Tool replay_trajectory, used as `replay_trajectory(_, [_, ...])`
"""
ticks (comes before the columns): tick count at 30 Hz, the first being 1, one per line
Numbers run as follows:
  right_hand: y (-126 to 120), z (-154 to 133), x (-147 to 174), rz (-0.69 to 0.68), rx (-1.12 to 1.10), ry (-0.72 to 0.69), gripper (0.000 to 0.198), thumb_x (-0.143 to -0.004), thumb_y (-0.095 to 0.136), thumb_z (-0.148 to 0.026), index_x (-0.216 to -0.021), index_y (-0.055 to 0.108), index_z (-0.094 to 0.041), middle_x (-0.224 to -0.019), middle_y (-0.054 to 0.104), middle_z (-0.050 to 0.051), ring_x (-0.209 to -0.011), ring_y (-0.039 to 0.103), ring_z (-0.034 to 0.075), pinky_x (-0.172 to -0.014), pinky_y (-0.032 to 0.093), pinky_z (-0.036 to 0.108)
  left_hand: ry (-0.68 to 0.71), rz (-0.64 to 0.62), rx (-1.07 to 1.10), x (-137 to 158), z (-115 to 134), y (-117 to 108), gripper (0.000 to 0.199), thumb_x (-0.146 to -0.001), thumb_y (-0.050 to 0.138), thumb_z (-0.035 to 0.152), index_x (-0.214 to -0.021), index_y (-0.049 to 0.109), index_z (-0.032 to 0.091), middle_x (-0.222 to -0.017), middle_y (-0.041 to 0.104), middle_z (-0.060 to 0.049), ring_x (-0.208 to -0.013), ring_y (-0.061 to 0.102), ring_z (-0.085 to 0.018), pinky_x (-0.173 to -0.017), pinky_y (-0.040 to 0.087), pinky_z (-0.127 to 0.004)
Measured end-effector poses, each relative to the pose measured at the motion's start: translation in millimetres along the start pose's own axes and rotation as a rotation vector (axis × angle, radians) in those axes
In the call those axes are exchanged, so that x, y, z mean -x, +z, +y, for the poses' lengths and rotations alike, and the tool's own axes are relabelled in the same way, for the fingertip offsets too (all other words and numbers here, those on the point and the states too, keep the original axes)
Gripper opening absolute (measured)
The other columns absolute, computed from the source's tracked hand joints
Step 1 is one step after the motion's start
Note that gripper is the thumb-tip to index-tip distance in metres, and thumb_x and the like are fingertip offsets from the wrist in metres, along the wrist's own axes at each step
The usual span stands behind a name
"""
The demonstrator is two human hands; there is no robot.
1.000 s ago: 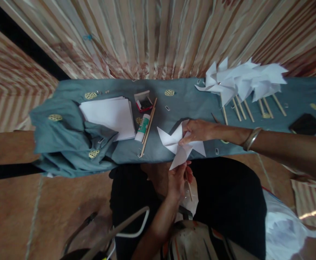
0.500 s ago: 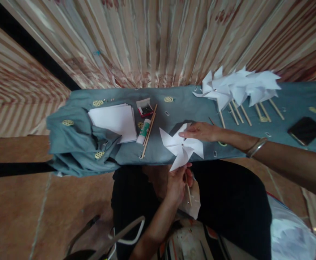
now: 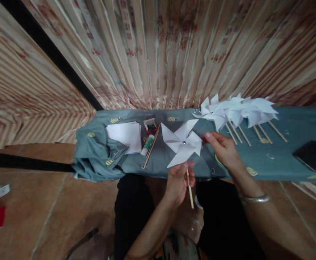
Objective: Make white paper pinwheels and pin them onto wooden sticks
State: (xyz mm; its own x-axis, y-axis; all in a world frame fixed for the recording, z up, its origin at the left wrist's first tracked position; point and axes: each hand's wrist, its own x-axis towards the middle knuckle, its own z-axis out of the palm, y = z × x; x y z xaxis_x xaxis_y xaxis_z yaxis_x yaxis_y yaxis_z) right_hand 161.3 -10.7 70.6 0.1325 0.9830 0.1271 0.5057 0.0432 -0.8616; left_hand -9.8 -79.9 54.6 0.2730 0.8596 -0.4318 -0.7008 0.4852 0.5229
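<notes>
A white paper pinwheel (image 3: 184,142) with a small round pin at its centre faces up above the near edge of the cloth-covered table. My left hand (image 3: 178,180) is closed around its thin wooden stick, whose lower end sticks out below the fingers. Beside the right blade is my right hand (image 3: 223,148), wearing a silver bangle, with loosely bent fingers and thumb tip close to the paper edge. Whether the fingertips touch the blade is hard to tell; nothing shows in that hand.
To the left lie a stack of white paper (image 3: 124,137), a glue stick (image 3: 147,145), wooden sticks (image 3: 152,146) and a small open box of pins (image 3: 150,125). Several finished pinwheels (image 3: 236,110) overlap at the back right. A dark phone-like object (image 3: 312,155) rests at far right.
My right hand has moved off the top of the pinwheel to its right side. The pinwheel's blades have turned slightly. My left hand keeps its hold. The view has shifted.
</notes>
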Motion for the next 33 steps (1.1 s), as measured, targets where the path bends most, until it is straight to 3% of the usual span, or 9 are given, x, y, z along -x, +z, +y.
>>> replay_trajectory(7, [1, 7, -9, 0.306, -0.233, 0.017, 0.048, -0.081, 0.062, -0.069, -0.081, 0.071, -0.022, -0.079, 0.072, 0.004, -0.080, 0.064, 0.022, -0.082, 0.049, 0.037, 0.049, -0.082, -0.023, -26, 17, 33, 0.052, -0.054, 0.090, 0.052, -0.078, 0.072, 0.010, -0.052, 0.056, 0.003, -0.037, 0.043, -0.005, -0.040, 0.026, -0.022])
replay_trajectory(13, [-3, 30, -9, 0.308, -0.328, 0.111, 0.045, -0.079, 0.066, -0.066, -0.084, 0.072, -0.022, -0.086, 0.075, 0.006, -0.086, 0.067, 0.024, -0.088, 0.051, 0.041, 0.013, -0.118, -0.107, -59, 34, 47, 0.041, -0.060, 0.089, 0.044, -0.076, 0.073, 0.010, -0.052, 0.058, 0.002, -0.037, 0.044, -0.005, -0.041, 0.027, -0.022])
replay_trajectory(18, [3, 33, -5, 0.202, -0.301, 0.125, 0.045, -0.084, 0.060, -0.065, -0.077, 0.072, -0.022, -0.079, 0.074, 0.005, -0.079, 0.066, 0.022, -0.081, 0.051, 0.037, 0.000, -0.166, -0.139, -79, 40, 45, 0.041, -0.058, 0.090, 0.044, -0.076, 0.074, 0.011, -0.052, 0.059, 0.002, -0.039, 0.044, -0.005, -0.041, 0.028, -0.021])
replay_trajectory(21, [9, 26, 3, 0.114, -0.240, 0.118, 0.047, -0.084, 0.060, -0.065, -0.066, 0.069, -0.023, -0.068, 0.070, 0.004, -0.069, 0.062, 0.020, -0.070, 0.049, 0.033, 0.013, -0.142, -0.148, -84, 40, 37, 0.037, -0.063, 0.087, 0.043, -0.077, 0.074, 0.011, -0.055, 0.060, 0.002, -0.042, 0.047, -0.005, -0.044, 0.032, -0.020])
replay_trajectory(24, [15, 19, 12, 0.039, -0.193, 0.111, 0.045, -0.083, 0.063, -0.064, -0.066, 0.069, -0.022, -0.068, 0.069, 0.003, -0.069, 0.061, 0.019, -0.071, 0.047, 0.032, 0.024, -0.121, -0.154, -87, 39, 27, 0.040, -0.063, 0.087, 0.045, -0.079, 0.074, 0.011, -0.056, 0.060, 0.001, -0.045, 0.051, -0.007, -0.047, 0.037, -0.021])
replay_trajectory(29, [26, 11, 19, -0.294, -0.242, 0.100, 0.048, -0.084, 0.062, -0.064, -0.064, 0.070, -0.020, -0.064, 0.066, 0.002, -0.066, 0.059, 0.018, -0.066, 0.044, 0.030, 0.063, -0.093, -0.153, -88, 43, 16, 0.048, -0.056, 0.089, 0.049, -0.081, 0.075, 0.011, -0.058, 0.061, 0.001, -0.048, 0.052, -0.008, -0.049, 0.036, -0.022])
replay_trajectory(33, [39, 3, 21, -0.492, -0.346, 0.116, 0.046, -0.083, 0.064, -0.061, -0.064, 0.070, -0.020, -0.060, 0.063, 0.000, -0.060, 0.054, 0.014, -0.061, 0.042, 0.027, 0.091, -0.073, -0.184, -87, 46, 15, 0.046, -0.062, 0.086, 0.049, -0.083, 0.075, 0.010, -0.059, 0.061, 0.001, -0.051, 0.052, -0.008, -0.052, 0.037, -0.022])
